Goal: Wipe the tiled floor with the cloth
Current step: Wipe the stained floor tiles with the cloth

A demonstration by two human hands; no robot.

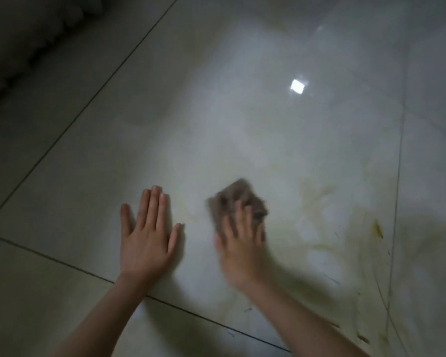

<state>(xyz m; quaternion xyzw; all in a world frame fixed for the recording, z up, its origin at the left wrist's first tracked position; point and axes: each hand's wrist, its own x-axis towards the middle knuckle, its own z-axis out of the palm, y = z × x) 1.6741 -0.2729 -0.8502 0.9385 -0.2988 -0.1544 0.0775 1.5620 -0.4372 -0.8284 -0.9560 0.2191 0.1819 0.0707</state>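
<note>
The tiled floor (pixel 216 112) is glossy and pale, divided by dark grout joints (pixel 62 261). The left hand (pixel 147 240) lies flat, palm down, on the large central tile, near that tile's near edge. Its fingers are straight, the three middle ones close together, the thumb and little finger set apart, and it holds nothing. Its wrist crosses the grout joint that runs from the left edge of the view toward the bottom edge. The right hand (pixel 240 248) is to the right of the left hand on the same tile, well apart from it, and is blurred. Its fingers (pixel 238 215) are spread and mostly straight on top of the cloth (pixel 236 197), pressing it against the floor; the blur hides whether the fingertips dig into the fabric. The cloth is a small, crumpled, grey-brown piece and extends past the fingertips on the far side of the hand. Yellowish smears (pixel 345 228) cover the right part of the tile, between the right hand and the tile's right joint, with a darker yellow-brown streak (pixel 377 228) near that joint. A bright square light reflection (pixel 298 86) shows on the far part of the tile. A dark, indistinct object (pixel 23 34) occupies the far left corner of the view.
</note>
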